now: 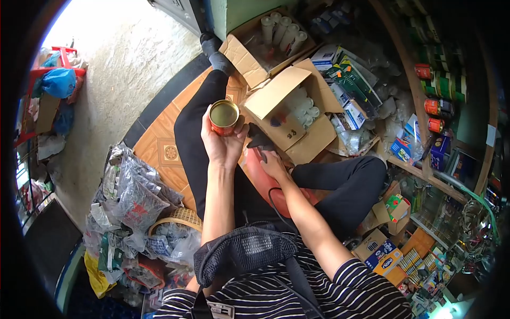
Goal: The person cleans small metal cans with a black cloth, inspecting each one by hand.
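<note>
My left hand (225, 146) is raised with its palm up and its fingers curled round a small tin can (223, 116). The can has a dull gold lid facing me and a reddish side. Lower and to the right, my right hand (273, 164) has its fingers bent down by a red plastic thing (258, 175) lying between my legs. A dark, cloth-like thing (259, 137) is just beyond its fingertips. Whatever those fingers hold is too small and dark to make out.
An opened cardboard box (289, 119) with clear plastic or glass items stands ahead. Behind it, another carton (249, 58) holds white tubes. Plastic-wrapped goods (141, 186) and a woven basket (183, 217) lie left. Shelves with cans (433, 106) line the right.
</note>
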Motion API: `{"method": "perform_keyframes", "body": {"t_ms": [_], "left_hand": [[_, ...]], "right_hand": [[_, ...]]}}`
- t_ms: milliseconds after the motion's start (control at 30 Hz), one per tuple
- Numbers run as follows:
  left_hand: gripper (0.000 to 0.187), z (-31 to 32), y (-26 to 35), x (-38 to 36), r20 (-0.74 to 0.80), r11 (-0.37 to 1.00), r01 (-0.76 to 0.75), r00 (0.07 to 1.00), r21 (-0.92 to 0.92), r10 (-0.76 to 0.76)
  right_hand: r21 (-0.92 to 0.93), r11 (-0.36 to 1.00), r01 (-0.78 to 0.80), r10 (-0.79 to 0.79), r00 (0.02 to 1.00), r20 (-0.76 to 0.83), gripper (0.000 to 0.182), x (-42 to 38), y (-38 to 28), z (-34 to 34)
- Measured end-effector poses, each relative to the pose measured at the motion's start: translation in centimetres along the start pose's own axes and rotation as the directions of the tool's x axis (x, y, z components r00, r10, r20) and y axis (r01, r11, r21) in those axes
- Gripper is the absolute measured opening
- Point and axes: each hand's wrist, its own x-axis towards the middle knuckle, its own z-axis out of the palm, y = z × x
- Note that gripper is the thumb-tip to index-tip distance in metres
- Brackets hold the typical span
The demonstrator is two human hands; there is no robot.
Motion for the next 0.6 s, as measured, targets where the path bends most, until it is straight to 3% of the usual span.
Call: {"method": "perform_keyframes", "body": {"t_ms": [133, 167, 267, 333, 400, 433, 600], "left_hand": [[0.036, -0.2, 0.0, 0.3, -0.049, 0.999, 0.009, 0.999, -0.038, -0.011], [0.037, 0.1, 0.1, 0.5, -0.081, 1.0, 0.011, 0.997, -0.029, -0.014], [0.041, 1.0, 0.7, 1.1, -0.165, 1.0, 0.026, 0.986, 0.014, -0.023], [0.04, 1.7, 0.8, 1.5, -0.291, 1.0, 0.016, 0.957, -0.016, -0.02], [0.044, 1.5, 0.6, 1.8, -0.278, 1.0, 0.009, 0.96, 0.004, -0.007], [0.044, 1.5, 0.4, 2.2, -0.297, 1.0, 0.015, 0.955, 0.023, -0.008], [0.042, 2.4, -0.1, 2.9, -0.338, 0.997, 0.049, 0.941, 0.056, -0.027]], "right_hand": [[0.042, 0.991, 0.126, -0.13, 0.984, 0.118, 0.043, 3.1, 0.0, 0.7], [0.039, 0.997, 0.061, -0.068, 0.977, 0.201, 0.044, 4.0, -0.8, 0.5], [-0.215, 0.975, -0.065, 0.136, 0.932, 0.337, 0.05, 6.8, -2.1, 1.6], [-0.373, 0.926, -0.053, 0.165, 0.947, 0.274, 0.048, 8.6, -1.9, 2.6], [-0.51, 0.858, -0.063, 0.192, 0.96, 0.204, 0.048, 9.2, -1.2, 4.6], [-0.534, 0.844, -0.046, 0.116, 0.988, 0.098, 0.041, 9.5, 1.0, 6.9], [-0.586, 0.79, 0.182, -0.027, 0.964, 0.264, 0.026, 10.0, 2.1, 5.6]]}}
